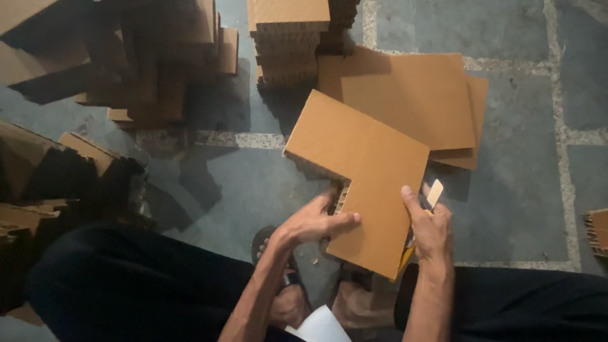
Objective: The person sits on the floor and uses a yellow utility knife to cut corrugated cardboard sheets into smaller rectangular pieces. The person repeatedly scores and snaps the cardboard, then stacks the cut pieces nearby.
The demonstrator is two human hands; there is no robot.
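The person holds an L-shaped cardboard piece [364, 171] with both hands, above the grey stone floor [519, 190] and in front of the knees. The left hand [313, 221] takes the inner corner of the L, the thumb lying on the top face and the other fingers closed under the edge. The right hand [430, 228] is closed on the right edge, the thumb pressing on the face, and the same hand also keeps a small cutter with a yellow handle [432, 197] between its fingers. The piece is thick, and its cut edge shows a honeycomb core, so I judge it is light and stiff, not slippery, but the edges and corners can be crushed easily; holding it at 2 edges near the corner, as now, seems the safe way. No container is visible. Instead, flat cardboard sheets [411, 95] lie on the floor just behind the piece, a tall stack of honeycomb boards [288, 38] stands beyond them, and more cardboard pieces [158, 63] are piled in the shadow at the left.
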